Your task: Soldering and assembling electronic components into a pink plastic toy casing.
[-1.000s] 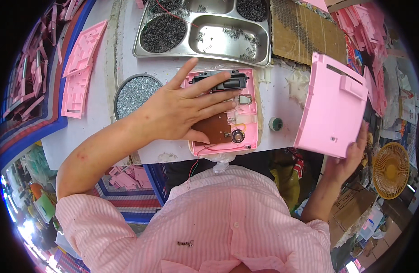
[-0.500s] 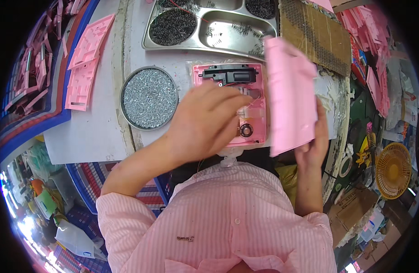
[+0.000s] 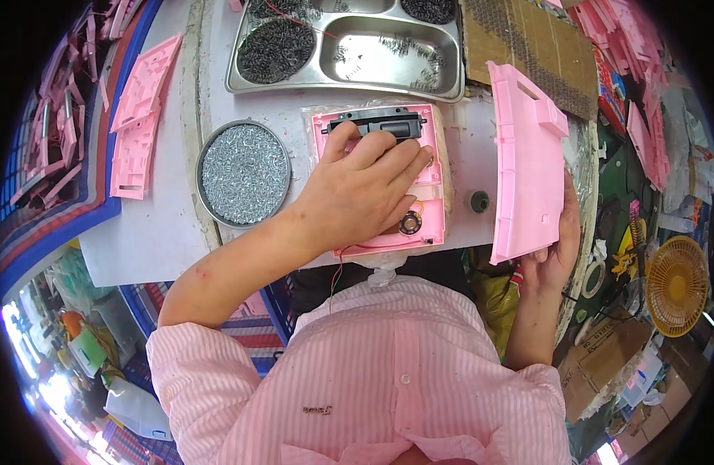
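Just right of the middle, my right hand (image 3: 554,252) grips a pink plastic cover (image 3: 529,174) by its lower right edge, holding it upright on end. Several of that hand's fingers are hidden behind the cover. My left hand (image 3: 368,182) lies over an open pink plastic case (image 3: 432,230), fingers spread and bent down into it, thumb apart. What the fingertips touch is partly covered by the hand. Inside the case sit a black mechanism (image 3: 392,125) along the far side and a small round dark part (image 3: 410,223) near the thumb. Thin wires (image 3: 338,271) hang off its near edge.
A round tin of small screws (image 3: 245,172) stands left of the case. Beyond is a metal compartment tray (image 3: 345,87) with dark springs. Pink panels (image 3: 144,116) lie at the left, a cardboard piece (image 3: 531,46) far right. A small dark green round thing (image 3: 478,201) lies beside the case.
The cover has moved right, away from the case, and shows more of its outer face. My left hand has gone lower into the case, its fingers spreading over the parts.
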`<state>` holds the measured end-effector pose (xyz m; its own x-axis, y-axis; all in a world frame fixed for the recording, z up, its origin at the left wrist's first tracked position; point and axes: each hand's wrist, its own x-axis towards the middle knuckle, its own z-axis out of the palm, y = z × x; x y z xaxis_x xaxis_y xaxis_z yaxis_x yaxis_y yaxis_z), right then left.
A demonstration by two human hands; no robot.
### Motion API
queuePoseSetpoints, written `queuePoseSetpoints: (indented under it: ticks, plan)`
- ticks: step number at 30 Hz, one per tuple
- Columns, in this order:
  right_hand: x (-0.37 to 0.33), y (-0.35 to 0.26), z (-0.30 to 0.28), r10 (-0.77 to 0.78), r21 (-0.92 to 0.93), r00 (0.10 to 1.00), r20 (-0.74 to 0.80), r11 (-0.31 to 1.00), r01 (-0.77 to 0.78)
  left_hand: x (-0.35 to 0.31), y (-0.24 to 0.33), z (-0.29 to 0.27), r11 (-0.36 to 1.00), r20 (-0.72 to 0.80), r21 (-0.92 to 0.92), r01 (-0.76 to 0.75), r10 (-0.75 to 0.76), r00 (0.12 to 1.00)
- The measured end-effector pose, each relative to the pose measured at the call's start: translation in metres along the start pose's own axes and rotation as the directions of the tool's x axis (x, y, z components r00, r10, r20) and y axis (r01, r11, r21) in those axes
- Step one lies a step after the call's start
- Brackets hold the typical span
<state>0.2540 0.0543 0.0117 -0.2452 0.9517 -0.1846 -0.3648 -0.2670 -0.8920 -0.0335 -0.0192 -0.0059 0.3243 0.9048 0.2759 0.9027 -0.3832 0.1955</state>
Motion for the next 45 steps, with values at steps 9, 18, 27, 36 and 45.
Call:
queuePoseSetpoints:
  ticks: [9,18,27,36,45]
  plan:
    - [0.005,0.005,-0.002,-0.005,0.021,1.000,0.026,1.000,0.004,-0.005,-0.003,-0.003,1.000,0.012,-0.025,0.005,-0.005,1.000]
    - [-0.010,0.007,0.012,0.015,-0.016,1.000,0.022,1.000,-0.014,-0.032,-0.017,-0.030,1.000,0.115,0.006,0.000,-0.001,0.993]
    - [-0.024,0.030,0.059,0.070,-0.543,0.975,0.212,0.838,0.058,-0.039,0.037,-0.041,0.083,0.263,-0.920,0.382,-0.591,0.762]
    - [-0.009,0.028,0.062,0.169,-0.841,0.889,0.426,0.437,0.320,-0.059,0.024,-0.033,0.410,0.208,-0.720,0.560,-0.642,0.738]
    - [0.006,0.027,0.064,0.206,-0.775,0.749,0.630,0.114,0.621,-0.083,0.053,-0.014,0.512,0.045,-0.574,0.639,-0.760,0.649]
